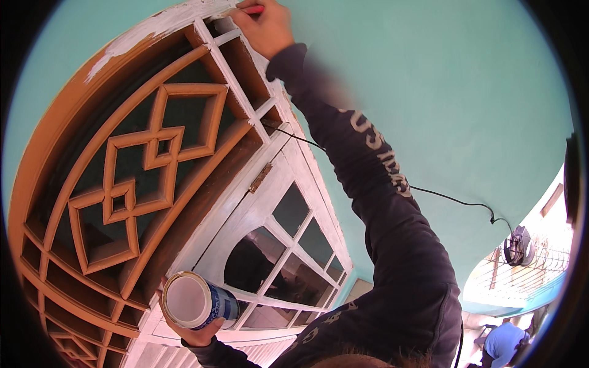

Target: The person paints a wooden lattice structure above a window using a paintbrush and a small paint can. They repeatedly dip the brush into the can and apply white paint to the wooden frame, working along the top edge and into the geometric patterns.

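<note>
My left hand [202, 332] is closed around an open paint can [224, 305] with a blue label, its white inside tilted into view, beside the lower door frame. My right arm reaches far up, and my right hand [269, 29] grips a paintbrush by its red handle [253, 9] at the top corner of the wooden frame. Its bristle end is mostly hidden against the frame. White paint covers the upper corner of the arched wooden frame [73, 110] in streaks; farther down, the frame is brown-orange.
A white-painted door [245, 211] with glass panes and a rusty hinge [260, 178] stands below the brown lattice [165, 147]. A black cable [451, 197] crosses the turquoise wall [442, 92] toward a dark fixture [519, 246]. A person in blue [504, 343] is at lower right.
</note>
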Demonstrator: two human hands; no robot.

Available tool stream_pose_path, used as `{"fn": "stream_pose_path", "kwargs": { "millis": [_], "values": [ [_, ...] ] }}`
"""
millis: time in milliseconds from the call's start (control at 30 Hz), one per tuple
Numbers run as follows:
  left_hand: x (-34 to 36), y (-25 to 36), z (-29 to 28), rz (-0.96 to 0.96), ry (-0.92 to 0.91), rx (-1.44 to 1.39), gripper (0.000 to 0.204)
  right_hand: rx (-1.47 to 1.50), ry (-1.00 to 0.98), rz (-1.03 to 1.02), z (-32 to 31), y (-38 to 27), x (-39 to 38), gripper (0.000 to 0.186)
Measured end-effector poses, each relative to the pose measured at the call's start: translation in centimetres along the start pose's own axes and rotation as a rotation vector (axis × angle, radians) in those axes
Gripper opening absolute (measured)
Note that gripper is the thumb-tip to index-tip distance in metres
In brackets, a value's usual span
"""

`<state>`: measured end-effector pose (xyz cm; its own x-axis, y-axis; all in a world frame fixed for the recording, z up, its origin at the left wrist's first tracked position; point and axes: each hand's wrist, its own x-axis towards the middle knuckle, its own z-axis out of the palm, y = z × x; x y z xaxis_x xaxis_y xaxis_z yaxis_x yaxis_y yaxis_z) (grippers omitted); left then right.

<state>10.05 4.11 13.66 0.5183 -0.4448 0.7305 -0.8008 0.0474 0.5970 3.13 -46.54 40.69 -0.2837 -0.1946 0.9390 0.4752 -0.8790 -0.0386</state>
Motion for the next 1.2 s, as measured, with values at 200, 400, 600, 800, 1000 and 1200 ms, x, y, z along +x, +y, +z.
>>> {"fn": "stream_pose_path", "kwargs": {
  "millis": [200, 400, 600, 800, 1000, 1200],
  "values": [
    [0.3, 0.2, 0.4, -0.012, -0.003, -0.005, 0.145, -0.007, 0.033, -0.008, 0.0, -0.5, -0.3, 0.018],
    [0.0, 0.6, 0.5, -0.014, 0.018, 0.045, 0.147, 0.100, 0.028, 0.019, 0.0, 0.0, 1.2, 0.019],
    [0.0, 0.0, 0.5, 0.016, -0.001, 0.069, 0.145, -0.016, 0.034, 0.068, -1.1, -1.2, -1.3, 0.020],
    [0.1, 0.4, 0.7, 0.024, 0.015, 0.063, 0.144, 0.064, 0.112, 0.104, 0.1, -0.6, 0.5, 0.018],
    [-0.3, -0.7, 0.0, 0.023, 0.026, 0.104, 0.144, -0.017, 0.154, -0.043, -0.4, 1.3, -2.1, 0.023],
    [0.1, 0.2, 0.2, 0.024, 0.071, 0.044, 0.117, 0.072, 0.149, -0.061, 2.8, 3.1, 0.3, 0.021]
  ]
}}
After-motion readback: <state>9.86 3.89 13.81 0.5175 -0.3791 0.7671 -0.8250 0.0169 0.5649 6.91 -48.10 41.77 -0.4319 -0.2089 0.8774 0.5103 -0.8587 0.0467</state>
